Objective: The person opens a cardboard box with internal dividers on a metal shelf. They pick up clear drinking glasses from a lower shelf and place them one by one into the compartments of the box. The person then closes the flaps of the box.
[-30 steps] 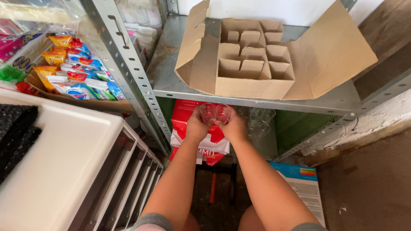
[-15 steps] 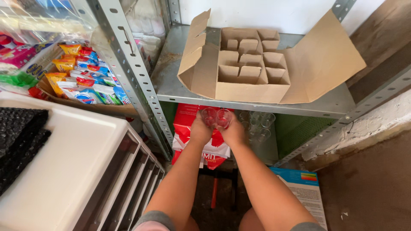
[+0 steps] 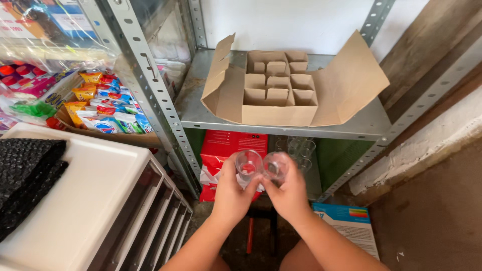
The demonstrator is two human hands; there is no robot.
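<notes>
- Left hand (image 3: 232,193) fingers wrapped round a small clear drinking glass (image 3: 247,164); right hand (image 3: 290,193) pinching a second clear glass (image 3: 275,166)
- Both glasses held below the grey metal shelf (image 3: 281,123), rims touching
- Open brown cardboard divider box (image 3: 273,90) sits on the shelf above
- Risk: rims knocking could chip; smooth glass may slip

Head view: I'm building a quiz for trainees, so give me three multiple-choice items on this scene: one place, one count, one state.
1. Where is the cardboard box?
A. on the metal shelf
B. on the floor
C. on the white drawer unit

2. How many clear glasses do the hands hold?
A. none
B. two
C. five

3. The box flaps are:
A. taped shut
B. open
C. torn off

Answers: 1 A, it rests on the shelf. 2 B, left hand holds one glass, right hand another glass. 3 B, dividers show.
</notes>
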